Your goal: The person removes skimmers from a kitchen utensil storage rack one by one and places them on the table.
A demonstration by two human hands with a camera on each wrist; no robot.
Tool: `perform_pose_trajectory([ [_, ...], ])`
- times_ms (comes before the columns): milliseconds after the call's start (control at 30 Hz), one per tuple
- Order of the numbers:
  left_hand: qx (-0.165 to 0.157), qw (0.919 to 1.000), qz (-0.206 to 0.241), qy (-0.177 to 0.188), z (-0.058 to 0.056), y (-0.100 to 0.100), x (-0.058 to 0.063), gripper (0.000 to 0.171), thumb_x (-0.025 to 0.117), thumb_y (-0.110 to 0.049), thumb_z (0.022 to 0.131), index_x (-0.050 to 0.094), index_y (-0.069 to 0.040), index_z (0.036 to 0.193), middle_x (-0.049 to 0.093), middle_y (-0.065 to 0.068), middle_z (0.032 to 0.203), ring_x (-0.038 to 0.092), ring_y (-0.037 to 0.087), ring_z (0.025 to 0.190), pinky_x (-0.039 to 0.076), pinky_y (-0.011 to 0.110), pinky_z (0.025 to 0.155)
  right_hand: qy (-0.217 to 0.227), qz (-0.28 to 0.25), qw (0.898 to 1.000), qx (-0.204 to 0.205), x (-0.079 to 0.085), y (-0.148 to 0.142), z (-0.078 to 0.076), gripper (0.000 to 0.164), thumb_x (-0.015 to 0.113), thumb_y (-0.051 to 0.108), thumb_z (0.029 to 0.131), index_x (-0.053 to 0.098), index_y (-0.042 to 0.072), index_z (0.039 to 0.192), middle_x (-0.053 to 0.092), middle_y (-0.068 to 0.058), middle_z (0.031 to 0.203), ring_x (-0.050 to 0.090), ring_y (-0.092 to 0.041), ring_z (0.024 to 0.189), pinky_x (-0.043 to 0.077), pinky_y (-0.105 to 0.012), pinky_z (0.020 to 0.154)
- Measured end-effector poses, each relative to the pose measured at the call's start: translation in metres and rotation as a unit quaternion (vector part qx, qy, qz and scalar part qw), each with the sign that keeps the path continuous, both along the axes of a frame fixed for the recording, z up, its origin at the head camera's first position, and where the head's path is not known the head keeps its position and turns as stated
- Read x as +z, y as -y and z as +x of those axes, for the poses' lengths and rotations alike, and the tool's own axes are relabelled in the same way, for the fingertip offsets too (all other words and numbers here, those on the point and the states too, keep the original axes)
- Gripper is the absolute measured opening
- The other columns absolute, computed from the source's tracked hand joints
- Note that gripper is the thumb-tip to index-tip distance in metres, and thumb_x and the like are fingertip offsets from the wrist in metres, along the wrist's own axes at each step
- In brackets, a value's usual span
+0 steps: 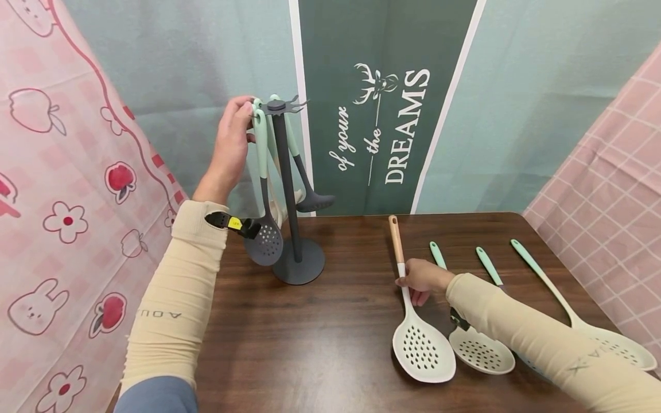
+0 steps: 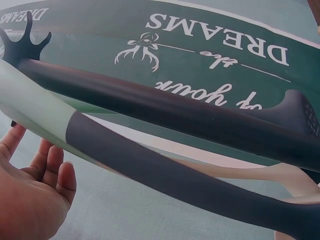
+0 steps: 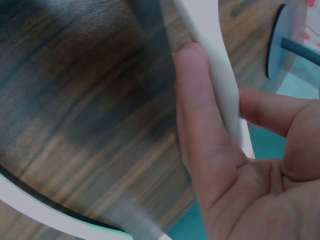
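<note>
My left hand (image 1: 230, 140) is at the top of a dark grey utensil stand (image 1: 288, 172), thumb and forefinger pinching the upper end of a mint-green handle at a hook. In front of it hangs a grey skimmer (image 1: 264, 241) with a mint handle (image 2: 37, 102); the left wrist view shows the other fingers loosely bent beside it. A grey utensil (image 1: 315, 201) with a mint handle hangs across the post. Over the table, my right hand (image 1: 424, 278) grips the neck of a white skimmer (image 1: 422, 350) with a wooden handle, thumb (image 3: 275, 112) opposite the fingers.
To the right lie a pale skimmer (image 1: 482, 351) with a mint handle, another mint-handled utensil (image 1: 488, 265) partly hidden by my forearm, and a long pale skimmer (image 1: 552, 292). The brown table (image 1: 330, 321) ends at a fabric backdrop. A pink curtain (image 1: 67, 275) hangs at left.
</note>
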State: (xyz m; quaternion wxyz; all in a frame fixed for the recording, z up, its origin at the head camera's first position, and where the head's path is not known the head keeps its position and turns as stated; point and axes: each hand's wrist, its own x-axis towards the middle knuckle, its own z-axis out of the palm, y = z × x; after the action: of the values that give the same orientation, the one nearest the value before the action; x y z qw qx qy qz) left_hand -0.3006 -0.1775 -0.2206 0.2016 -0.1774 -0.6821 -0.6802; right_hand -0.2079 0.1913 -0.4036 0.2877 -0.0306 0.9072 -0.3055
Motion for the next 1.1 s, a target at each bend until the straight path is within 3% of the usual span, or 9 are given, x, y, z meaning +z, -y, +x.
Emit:
perform_pose_trajectory([
  [700, 0.018, 0.9998, -0.008, 0.002, 0.001, -0.002, 0.0, 0.021, 0.041, -0.025, 0.104, 0.056, -0.017, 0.114, 0.05, -0.002, 0.102, 0.048, 0.012, 0.091, 0.039, 0.029, 0.079, 0.019, -0.003, 1.0, -0.018, -0.024, -0.001, 0.003, 0.019, 0.063, 0.007, 0.099, 0.054, 0.0, 0.084, 0.065, -0.016, 0.064, 0.063, -0.016, 0.05, 0.058, -0.032, 0.052],
  [1100, 0.019, 0.9997, -0.016, 0.003, 0.001, -0.002, 0.0, 0.022, 0.04, -0.027, 0.105, 0.056, -0.017, 0.116, 0.049, -0.002, 0.104, 0.048, 0.012, 0.092, 0.039, 0.029, 0.079, 0.014, -0.006, 1.0, -0.017, -0.025, -0.001, 0.003, 0.019, 0.065, 0.009, 0.098, 0.054, 0.002, 0.083, 0.065, -0.015, 0.062, 0.063, -0.015, 0.049, 0.057, -0.031, 0.051],
])
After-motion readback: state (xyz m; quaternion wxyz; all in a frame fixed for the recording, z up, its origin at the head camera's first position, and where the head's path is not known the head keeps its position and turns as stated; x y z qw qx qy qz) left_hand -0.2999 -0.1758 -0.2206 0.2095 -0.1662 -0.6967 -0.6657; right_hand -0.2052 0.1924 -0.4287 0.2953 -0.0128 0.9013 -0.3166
